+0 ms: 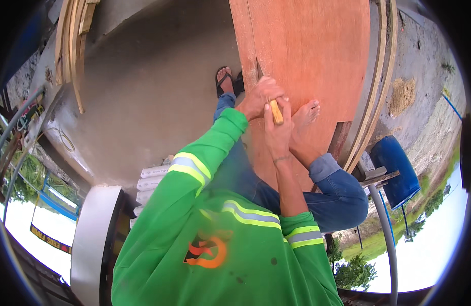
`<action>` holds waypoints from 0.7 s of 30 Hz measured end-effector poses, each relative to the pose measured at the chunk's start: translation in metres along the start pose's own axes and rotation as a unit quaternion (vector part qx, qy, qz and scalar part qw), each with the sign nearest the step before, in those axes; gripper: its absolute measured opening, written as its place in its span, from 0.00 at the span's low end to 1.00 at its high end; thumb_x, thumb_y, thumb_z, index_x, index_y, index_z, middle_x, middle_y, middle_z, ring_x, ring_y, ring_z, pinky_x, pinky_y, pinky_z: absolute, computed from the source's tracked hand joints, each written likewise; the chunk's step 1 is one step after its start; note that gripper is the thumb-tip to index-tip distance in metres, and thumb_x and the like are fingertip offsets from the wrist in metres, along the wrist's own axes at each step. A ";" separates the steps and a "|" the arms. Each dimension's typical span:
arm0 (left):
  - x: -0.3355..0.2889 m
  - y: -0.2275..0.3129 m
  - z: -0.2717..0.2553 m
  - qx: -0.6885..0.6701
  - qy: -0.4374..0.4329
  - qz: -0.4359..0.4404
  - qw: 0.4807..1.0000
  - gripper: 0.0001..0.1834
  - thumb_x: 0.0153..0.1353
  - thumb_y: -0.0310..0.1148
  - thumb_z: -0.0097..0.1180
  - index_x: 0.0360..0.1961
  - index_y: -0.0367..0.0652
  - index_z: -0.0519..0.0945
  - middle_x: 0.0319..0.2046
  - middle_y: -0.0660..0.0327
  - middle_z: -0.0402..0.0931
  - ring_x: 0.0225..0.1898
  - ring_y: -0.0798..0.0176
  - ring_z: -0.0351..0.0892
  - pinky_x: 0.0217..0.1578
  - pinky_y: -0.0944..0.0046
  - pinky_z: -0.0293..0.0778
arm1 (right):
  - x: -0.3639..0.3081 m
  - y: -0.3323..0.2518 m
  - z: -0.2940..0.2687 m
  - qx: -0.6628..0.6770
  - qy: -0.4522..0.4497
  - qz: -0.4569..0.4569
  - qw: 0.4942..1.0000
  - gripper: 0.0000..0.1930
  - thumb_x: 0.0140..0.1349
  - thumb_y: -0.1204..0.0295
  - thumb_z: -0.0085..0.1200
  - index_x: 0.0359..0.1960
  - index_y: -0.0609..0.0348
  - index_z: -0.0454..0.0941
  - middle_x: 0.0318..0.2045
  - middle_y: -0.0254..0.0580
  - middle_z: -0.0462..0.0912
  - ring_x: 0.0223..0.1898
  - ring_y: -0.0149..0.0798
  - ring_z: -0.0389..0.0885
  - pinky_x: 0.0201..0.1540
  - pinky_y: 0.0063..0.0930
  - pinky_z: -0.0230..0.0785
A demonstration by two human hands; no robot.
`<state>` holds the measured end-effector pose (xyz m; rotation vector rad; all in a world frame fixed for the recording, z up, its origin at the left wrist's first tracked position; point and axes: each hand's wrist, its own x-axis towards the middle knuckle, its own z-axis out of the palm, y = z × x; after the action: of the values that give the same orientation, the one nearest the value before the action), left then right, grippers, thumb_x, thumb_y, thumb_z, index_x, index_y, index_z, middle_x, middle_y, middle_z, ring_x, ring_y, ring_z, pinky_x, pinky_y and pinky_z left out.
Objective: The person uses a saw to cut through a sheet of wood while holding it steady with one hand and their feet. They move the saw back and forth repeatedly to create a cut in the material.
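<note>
Both my hands are closed around a tool with a short yellow handle [276, 112], above a reddish-brown plywood sheet [317, 46]. My right hand [279, 130] wraps the handle from the near side, thumb and fingers along it. Just beyond, my left hand [261, 97] is curled at the tool's far end, its knuckles up. The working end of the tool is hidden by my left hand, so its exact kind does not show. A long seam runs along the sheet's left part, with pale dust on the surface. My bare right foot [308, 112] rests on the sheet beside my hands.
My left foot [224, 79], in a black sandal, stands on the grey concrete floor [159, 76]. Long timber strips [381, 86] lie right of the sheet; more timber [72, 46] is at far left. A blue barrel [393, 171] and stacked pale bags [153, 179] are nearby.
</note>
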<state>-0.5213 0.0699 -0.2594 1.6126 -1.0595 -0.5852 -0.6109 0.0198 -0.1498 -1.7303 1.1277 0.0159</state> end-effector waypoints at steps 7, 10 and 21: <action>-0.061 0.173 0.018 -0.112 -0.041 -0.027 0.993 0.08 0.50 0.36 0.63 0.28 0.48 0.78 0.22 0.65 0.66 0.31 0.61 0.70 0.43 0.57 0.67 | -0.165 -0.039 -0.098 -0.012 -0.026 0.101 0.994 0.17 0.67 0.75 0.57 0.55 0.67 0.70 0.40 0.48 0.81 0.43 0.36 0.80 0.47 0.31 0.74; -0.051 0.128 0.029 -0.070 0.014 -0.005 0.997 0.09 0.48 0.37 0.64 0.26 0.48 0.77 0.23 0.63 0.69 0.30 0.60 0.71 0.42 0.56 0.67 | -0.126 -0.009 -0.072 -0.051 0.007 0.019 0.998 0.18 0.66 0.70 0.59 0.54 0.62 0.71 0.37 0.53 0.85 0.37 0.43 0.87 0.40 0.38 0.78; -0.067 0.190 0.025 -0.125 -0.051 -0.023 0.991 0.11 0.54 0.34 0.64 0.23 0.48 0.73 0.22 0.65 0.67 0.30 0.57 0.68 0.39 0.57 0.66 | -0.178 -0.029 -0.099 -0.016 0.003 0.088 0.996 0.16 0.67 0.76 0.57 0.53 0.69 0.71 0.42 0.47 0.80 0.37 0.37 0.79 0.42 0.31 0.73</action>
<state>-0.6379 0.1080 -0.0981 1.4017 -0.9824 -0.8071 -0.7370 0.0659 0.0055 -1.6559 1.2884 0.1384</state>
